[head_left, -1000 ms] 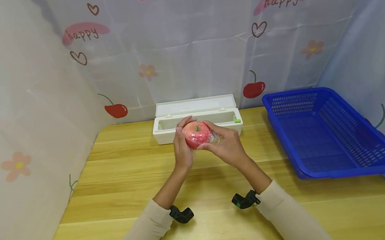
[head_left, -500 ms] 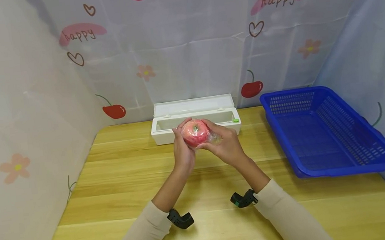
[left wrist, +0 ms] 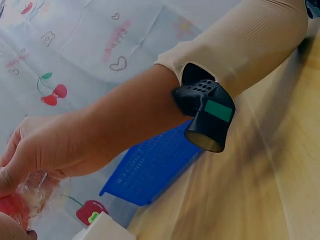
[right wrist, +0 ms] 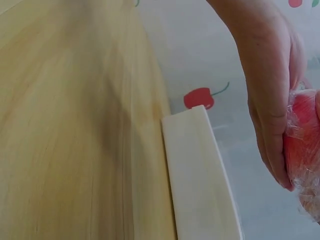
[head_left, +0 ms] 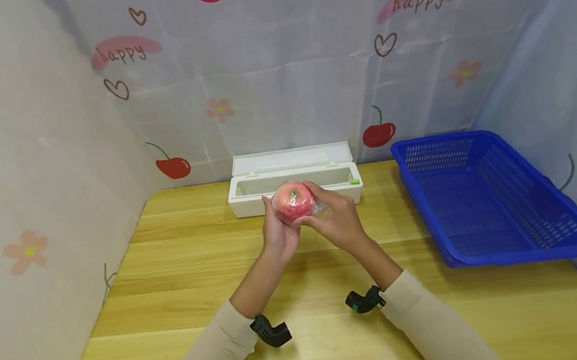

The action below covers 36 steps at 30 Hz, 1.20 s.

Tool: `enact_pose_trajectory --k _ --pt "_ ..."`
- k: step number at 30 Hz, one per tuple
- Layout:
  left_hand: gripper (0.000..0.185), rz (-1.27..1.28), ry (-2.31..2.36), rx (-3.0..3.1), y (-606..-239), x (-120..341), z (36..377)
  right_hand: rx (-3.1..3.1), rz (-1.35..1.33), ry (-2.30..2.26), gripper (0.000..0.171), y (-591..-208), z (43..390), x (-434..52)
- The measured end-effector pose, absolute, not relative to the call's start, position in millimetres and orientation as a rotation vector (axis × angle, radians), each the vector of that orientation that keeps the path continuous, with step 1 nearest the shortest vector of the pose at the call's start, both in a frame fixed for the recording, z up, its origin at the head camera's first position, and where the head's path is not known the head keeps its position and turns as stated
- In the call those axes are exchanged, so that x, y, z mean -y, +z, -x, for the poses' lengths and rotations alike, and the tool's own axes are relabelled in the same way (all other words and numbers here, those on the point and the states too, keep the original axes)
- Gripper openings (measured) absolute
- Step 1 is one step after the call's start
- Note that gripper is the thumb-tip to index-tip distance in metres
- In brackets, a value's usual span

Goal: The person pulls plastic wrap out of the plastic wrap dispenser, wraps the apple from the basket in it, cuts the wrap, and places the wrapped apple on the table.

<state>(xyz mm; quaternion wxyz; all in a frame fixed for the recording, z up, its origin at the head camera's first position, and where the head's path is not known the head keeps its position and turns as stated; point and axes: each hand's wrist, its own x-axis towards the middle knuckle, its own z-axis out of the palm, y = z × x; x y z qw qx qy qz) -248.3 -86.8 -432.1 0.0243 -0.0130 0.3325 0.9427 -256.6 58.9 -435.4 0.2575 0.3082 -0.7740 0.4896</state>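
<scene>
A red apple (head_left: 293, 201) in clear plastic film is held up between both hands, stem facing upward. My right hand (head_left: 341, 220) grips its right side, thumb in front and fingers behind, with bunched film (head_left: 321, 209) beside the palm. My left hand (head_left: 279, 233) supports the apple from the left and below, thumb at its side. In the right wrist view, the left fingers (right wrist: 272, 150) lie fairly straight along the wrapped apple (right wrist: 302, 132). The left wrist view catches only part of the apple (left wrist: 14, 206) and film (left wrist: 37, 192).
Behind the hands stands a long white box (head_left: 249, 207) with its lid (head_left: 291, 157) raised and a green piece (head_left: 355, 181) on its right end. A blue plastic basket (head_left: 515, 256) sits at the right of the wooden table (head_left: 183, 283). Printed curtains surround the table.
My left hand's fingers have slid from behind the apple to beneath it, and the palm has turned upward. The right hand keeps its grip nearly unmoved.
</scene>
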Motion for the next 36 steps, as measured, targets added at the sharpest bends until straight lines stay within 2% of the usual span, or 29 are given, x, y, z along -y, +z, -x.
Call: enact_pose_trajectory --k 8,13,16,20,25,28,36 --pt "0.069 0.119 2.996 -1.0 -430.1 84.5 249.2 2.085 -0.848 1.314 0.08 -434.9 255.2 -56.1" --pt "0.067 0.084 3.001 -1.086 -429.0 85.1 247.5 2.109 -0.87 1.318 0.08 -430.8 255.0 -58.8" --pt "0.067 -0.056 2.918 -1.321 -430.5 87.0 246.4 2.116 -0.844 1.346 0.079 -428.2 255.4 -63.0" --pt "0.065 -0.4 2.77 -1.727 -433.2 91.2 247.4 2.098 -0.79 1.429 0.075 -423.1 255.9 -68.1" --pt "0.053 -0.778 2.673 -2.02 -437.0 95.3 250.6 2.086 -0.789 1.505 0.072 -417.2 254.0 -71.1" --pt "0.049 -0.861 2.626 -2.062 -438.2 95.9 250.6 2.096 -0.776 1.516 0.073 -414.8 252.6 -71.8" --pt "0.048 -0.873 2.619 -2.052 -437.6 94.9 249.4 2.138 -0.746 1.516 0.074 -407.6 249.3 -71.8"
